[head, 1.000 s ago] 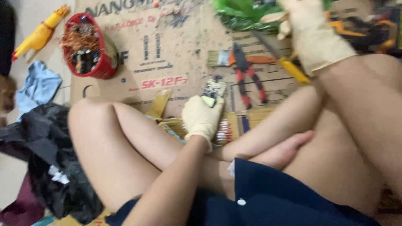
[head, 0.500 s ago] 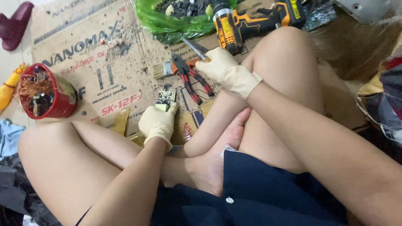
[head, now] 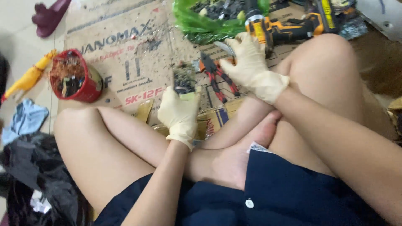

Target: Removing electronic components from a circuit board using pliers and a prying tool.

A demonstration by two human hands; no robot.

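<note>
1. I look down on a person sitting cross-legged on flattened cardboard (head: 125, 62), both hands in pale rubber gloves.
2. The left hand (head: 180, 113), near the middle of the view, is closed around a small circuit board (head: 183, 81) bristling with components, holding it upright just above the cardboard.
3. The right hand (head: 248, 65), at about one o'clock from the left, curls onto a slim metal tool (head: 224, 47) (I cannot tell whether it is fully gripped).
4. Red-handled pliers (head: 217, 75) lie between the two hands.
5. At twelve o'clock sit a green bag (head: 197, 25) of parts and a yellow cordless drill (head: 284, 27); at nine o'clock, a red tub (head: 83, 86) of copper scrap.
6. I judge the step in hand to be picking up a tool; the next move calls for bringing it to the board while the left hand keeps the board steady.
</note>
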